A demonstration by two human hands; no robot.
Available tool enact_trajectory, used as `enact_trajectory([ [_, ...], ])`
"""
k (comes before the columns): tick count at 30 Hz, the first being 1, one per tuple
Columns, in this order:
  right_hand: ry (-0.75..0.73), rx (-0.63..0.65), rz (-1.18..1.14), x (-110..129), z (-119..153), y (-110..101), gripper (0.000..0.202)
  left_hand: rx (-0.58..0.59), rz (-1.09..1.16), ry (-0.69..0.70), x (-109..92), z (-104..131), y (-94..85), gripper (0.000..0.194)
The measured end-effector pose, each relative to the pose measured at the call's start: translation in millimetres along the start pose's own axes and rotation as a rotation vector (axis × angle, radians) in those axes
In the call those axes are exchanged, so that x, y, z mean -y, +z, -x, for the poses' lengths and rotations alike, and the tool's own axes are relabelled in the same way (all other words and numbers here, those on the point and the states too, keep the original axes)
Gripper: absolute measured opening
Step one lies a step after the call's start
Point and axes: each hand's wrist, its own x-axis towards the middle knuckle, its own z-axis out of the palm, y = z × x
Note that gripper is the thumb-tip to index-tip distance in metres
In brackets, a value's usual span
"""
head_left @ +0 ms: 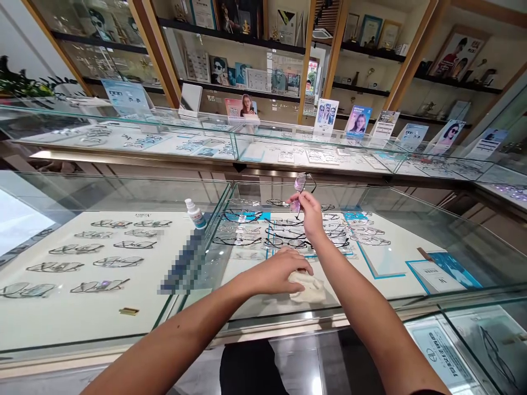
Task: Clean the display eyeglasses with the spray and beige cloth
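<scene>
My right hand is raised above the glass counter and pinches a pair of eyeglasses. The glasses are tilted up on end, and their lenses show a pinkish-purple reflection. Lower and to the left, my left hand is at a cream cleaning cloth on the counter top. Its thumb and fingers are apart and curved over the cloth's left side. Whether the fingers press on the cloth is hard to see.
A white spray bottle stands on the glass to the left, beside a pixelated dark patch. Under the glass lie rows of eyeglasses. Another display counter with upright advert cards runs behind, before shelves.
</scene>
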Motion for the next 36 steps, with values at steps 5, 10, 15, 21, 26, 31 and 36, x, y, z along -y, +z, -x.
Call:
enact_trajectory([
  [5,0.008,-0.019,-0.006,-0.5,-1.9,-2.4,0.03,-0.014,0.345,-0.134,10.2,2.7,-14.2,0.02],
  [10,-0.043,-0.054,0.012,8.9,-3.1,-7.5,0.03,-0.273,0.771,-0.231,29.8,4.0,-36.6,0.015],
  [15,-0.043,-0.013,-0.022,25.3,8.8,-4.8,0.026,-0.715,1.055,-0.318,51.5,8.7,-58.6,0.032],
  [21,0.007,0.045,-0.052,23.4,19.3,5.6,0.028,-0.883,1.168,-0.278,52.3,11.9,-69.6,0.053],
  [26,-0.03,0.082,-0.013,21.8,24.7,12.0,0.026,-0.852,1.221,-0.235,49.8,11.5,-63.9,0.049],
  [31,-0.029,0.136,0.002,25.8,30.2,16.5,0.025,-0.701,1.187,-0.213,46.9,11.6,-56.2,0.037],
  [36,-0.016,0.154,-0.014,19.5,30.6,18.7,0.025,-0.647,1.147,-0.22,38.6,11.3,-57.8,0.038],
])
